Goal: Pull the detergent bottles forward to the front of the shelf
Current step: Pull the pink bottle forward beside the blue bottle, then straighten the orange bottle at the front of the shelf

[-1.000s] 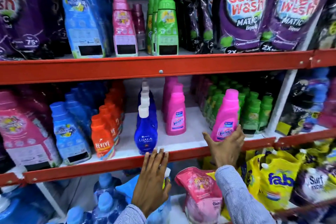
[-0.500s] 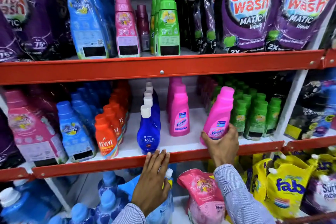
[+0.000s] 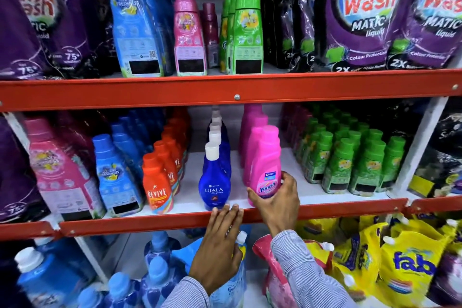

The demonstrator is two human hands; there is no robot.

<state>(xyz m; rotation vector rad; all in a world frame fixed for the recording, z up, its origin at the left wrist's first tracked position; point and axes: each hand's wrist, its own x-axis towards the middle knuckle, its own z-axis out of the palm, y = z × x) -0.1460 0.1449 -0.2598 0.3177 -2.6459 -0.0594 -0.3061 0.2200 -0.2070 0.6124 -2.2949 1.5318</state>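
My right hand (image 3: 276, 201) grips the base of a pink Vanish bottle (image 3: 265, 162), which stands upright at the front of the middle shelf (image 3: 332, 209), right in front of more pink bottles (image 3: 252, 130). Left of it is a row of blue Ujala bottles (image 3: 214, 180) with white caps. My left hand (image 3: 220, 245) lies flat with its fingertips on the shelf's red front rail, just below the front Ujala bottle, holding nothing.
Orange Revive bottles (image 3: 157, 182) and blue and pink softener bottles (image 3: 113, 175) stand to the left, small green bottles (image 3: 350, 157) to the right. The upper shelf holds tall bottles and purple Safewash pouches (image 3: 362, 15). Below are blue bottles and yellow Fab pouches (image 3: 410, 265).
My right hand has carried the pink Vanish bottle leftward, from near the green bottles to in front of the other pink bottles, and set it upright. My left hand stayed on the rail.
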